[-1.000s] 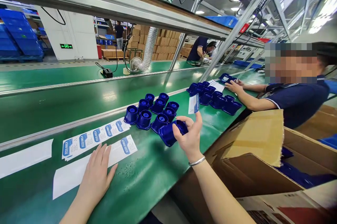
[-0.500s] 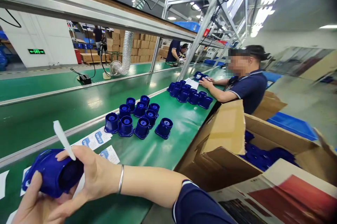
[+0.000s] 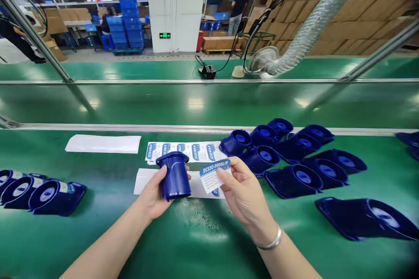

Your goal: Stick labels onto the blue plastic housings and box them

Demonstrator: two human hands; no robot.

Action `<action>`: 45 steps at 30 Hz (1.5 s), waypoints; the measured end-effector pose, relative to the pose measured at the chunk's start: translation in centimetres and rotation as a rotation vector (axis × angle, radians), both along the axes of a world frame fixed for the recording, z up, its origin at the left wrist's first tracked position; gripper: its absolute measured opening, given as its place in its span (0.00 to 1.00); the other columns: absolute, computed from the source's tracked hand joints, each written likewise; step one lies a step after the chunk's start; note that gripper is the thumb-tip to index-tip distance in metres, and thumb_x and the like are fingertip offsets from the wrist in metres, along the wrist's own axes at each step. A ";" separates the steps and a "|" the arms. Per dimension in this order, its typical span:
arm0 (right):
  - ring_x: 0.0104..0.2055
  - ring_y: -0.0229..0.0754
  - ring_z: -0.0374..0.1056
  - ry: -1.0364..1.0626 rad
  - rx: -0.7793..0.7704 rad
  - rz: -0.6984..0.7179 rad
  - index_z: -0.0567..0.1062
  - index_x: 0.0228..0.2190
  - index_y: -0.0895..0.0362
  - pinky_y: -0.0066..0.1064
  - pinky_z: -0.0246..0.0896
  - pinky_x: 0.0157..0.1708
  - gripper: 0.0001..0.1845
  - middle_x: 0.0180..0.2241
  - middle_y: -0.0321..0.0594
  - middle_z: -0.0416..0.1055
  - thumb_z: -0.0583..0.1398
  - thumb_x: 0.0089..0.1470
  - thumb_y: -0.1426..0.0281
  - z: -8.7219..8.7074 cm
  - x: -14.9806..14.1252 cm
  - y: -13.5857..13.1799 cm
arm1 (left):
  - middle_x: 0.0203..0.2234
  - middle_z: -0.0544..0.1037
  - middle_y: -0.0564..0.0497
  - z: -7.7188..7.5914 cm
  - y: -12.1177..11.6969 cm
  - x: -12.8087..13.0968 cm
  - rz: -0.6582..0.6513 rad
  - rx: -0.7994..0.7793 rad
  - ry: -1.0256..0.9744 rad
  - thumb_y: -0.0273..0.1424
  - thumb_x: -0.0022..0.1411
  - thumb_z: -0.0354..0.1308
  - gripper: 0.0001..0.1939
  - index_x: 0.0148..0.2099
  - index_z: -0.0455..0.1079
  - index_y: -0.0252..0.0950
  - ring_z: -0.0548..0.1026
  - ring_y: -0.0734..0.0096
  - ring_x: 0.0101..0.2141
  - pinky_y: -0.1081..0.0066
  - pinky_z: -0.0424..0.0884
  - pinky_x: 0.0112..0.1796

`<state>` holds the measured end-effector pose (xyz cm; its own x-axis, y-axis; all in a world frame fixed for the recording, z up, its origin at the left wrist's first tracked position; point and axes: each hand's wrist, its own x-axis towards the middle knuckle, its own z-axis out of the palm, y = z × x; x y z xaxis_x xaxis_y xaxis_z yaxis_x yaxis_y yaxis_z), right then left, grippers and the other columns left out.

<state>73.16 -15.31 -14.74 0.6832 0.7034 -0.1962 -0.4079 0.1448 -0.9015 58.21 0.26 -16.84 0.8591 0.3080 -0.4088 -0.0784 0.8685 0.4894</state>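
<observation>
My left hand (image 3: 153, 194) grips a dark blue ribbed plastic part (image 3: 175, 175), held upright above the green bench (image 3: 196, 235). Beside it my right hand (image 3: 244, 191) pinches a small blue-and-white sticker (image 3: 213, 174) printed "DCS2Q-5000L/H", close to the part's right side. Behind my hands lie a sheet of the same stickers (image 3: 183, 151) and a peeled white backing sheet (image 3: 144, 179). To the right sits a cluster of several blue parts (image 3: 288, 156).
More blue parts lie at the left edge (image 3: 42, 191), some with stickers on them. A blank white backing sheet (image 3: 103, 143) lies at the back left. A green conveyor belt (image 3: 196, 104) runs behind a metal rail. A fan and silver duct hose (image 3: 294, 43) stand beyond.
My view has swung from the right end of the bench to straight ahead. The blue part is now upright in my left hand alone, and my right hand holds the sticker face-on next to it.
</observation>
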 end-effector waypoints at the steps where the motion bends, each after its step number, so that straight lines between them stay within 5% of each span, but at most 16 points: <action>1: 0.30 0.26 0.69 0.010 -0.007 0.009 0.62 0.36 0.57 0.21 0.68 0.30 0.32 0.33 0.33 0.73 0.72 0.39 0.55 0.0 -0.1 0.0 | 0.47 0.79 0.39 -0.2 -0.1 -0.1 -0.004 -0.004 0.001 0.43 0.50 0.75 0.35 0.55 0.72 0.29 0.79 0.61 0.45 0.61 0.78 0.46; 10: 0.28 0.21 0.65 0.108 0.044 0.096 0.62 0.48 0.53 0.14 0.65 0.30 0.36 0.30 0.30 0.68 0.72 0.41 0.62 0.0 -1.2 0.2 | 0.59 0.72 0.37 0.6 -1.7 0.1 -0.032 0.030 0.027 0.45 0.65 0.63 0.27 0.59 0.72 0.33 0.74 0.49 0.55 0.50 0.78 0.46; 16: 0.38 0.28 0.73 0.074 0.006 0.103 0.59 0.59 0.44 0.24 0.76 0.37 0.48 0.49 0.38 0.73 0.73 0.39 0.63 -0.3 -1.7 -0.2 | 0.56 0.75 0.40 1.0 -2.0 0.2 -0.066 0.110 0.047 0.38 0.60 0.69 0.38 0.69 0.60 0.40 0.75 0.50 0.54 0.50 0.76 0.49; 20: 0.34 0.27 0.72 0.099 0.009 0.159 0.68 0.37 0.58 0.22 0.73 0.35 0.27 0.36 0.36 0.74 0.72 0.41 0.61 -0.6 -1.4 -0.5 | 0.55 0.75 0.41 1.0 -2.1 0.3 -0.049 0.184 0.101 0.40 0.59 0.70 0.39 0.68 0.60 0.39 0.75 0.55 0.54 0.60 0.75 0.50; 23: 0.31 0.27 0.70 0.050 0.058 0.266 0.59 0.28 0.63 0.21 0.69 0.33 0.28 0.30 0.33 0.69 0.71 0.43 0.61 -0.5 -1.3 -0.6 | 0.52 0.77 0.41 1.0 -2.1 0.3 -0.070 0.248 0.099 0.43 0.60 0.69 0.36 0.65 0.63 0.37 0.77 0.57 0.51 0.63 0.76 0.47; 27: 0.31 0.26 0.71 0.024 0.069 0.343 0.56 0.27 0.63 0.21 0.68 0.35 0.30 0.33 0.34 0.69 0.69 0.45 0.60 -0.3 -1.3 -0.6 | 0.53 0.76 0.42 1.1 -2.1 0.0 -0.096 0.330 0.117 0.39 0.60 0.69 0.34 0.63 0.64 0.36 0.76 0.62 0.49 0.66 0.75 0.46; 35: 0.28 0.22 0.64 0.043 -0.094 0.310 0.56 0.28 0.63 0.17 0.61 0.30 0.32 0.29 0.31 0.64 0.71 0.42 0.58 -0.3 -1.8 -0.5 | 0.63 0.69 0.45 1.2 -2.6 0.1 -0.054 0.545 0.031 0.37 0.65 0.65 0.33 0.67 0.59 0.38 0.67 0.57 0.62 0.62 0.65 0.61; 45: 0.28 0.20 0.63 0.032 -0.202 0.230 0.61 0.34 0.61 0.15 0.61 0.31 0.32 0.26 0.31 0.64 0.71 0.42 0.55 -1.2 -3.2 -0.3 | 0.66 0.64 0.46 0.5 -3.0 -0.1 -0.050 0.633 0.048 0.41 0.70 0.59 0.31 0.70 0.56 0.42 0.64 0.57 0.65 0.61 0.64 0.63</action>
